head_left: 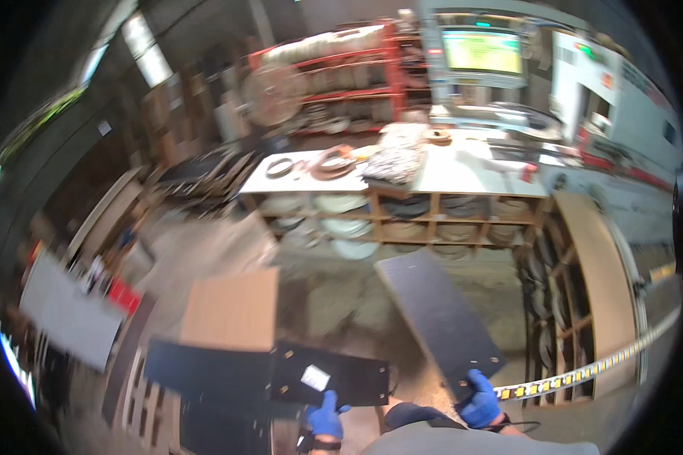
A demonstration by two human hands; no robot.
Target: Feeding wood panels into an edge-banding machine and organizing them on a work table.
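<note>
Left hand [325, 417], in a blue glove, enters from the lower edge. Its grip is closed on the near edge of a flat black rectangular panel [330, 375] that carries a small white label [315, 377] on its upper face. The panel lies roughly level, held out in front of the body over the grey concrete floor [326, 296], with its long side running left to right.

Right hand [480, 400], also blue-gloved, has its grip clamped on the near end of a long dark rectangular board [436, 315]. The board runs away from the hand, up and to the left in the view, its far end pointing toward the low white counter [448, 171].

The two pieces are apart, with bare floor between them.

A yellow-and-black striped strip [577, 373] runs from just beside the right hand out to the right edge. A tan cardboard-coloured sheet [231, 309] lies on the floor just beyond the left-hand panel. More black flat sheets [205, 371] lie left of the panel, touching or overlapping it; which one, I cannot tell.

The counter carries coiled rings and a grey bundle; its open wooden shelf compartments [425, 220] hold round pale and dark discs. A lit screen [482, 51] stands behind it.
</note>
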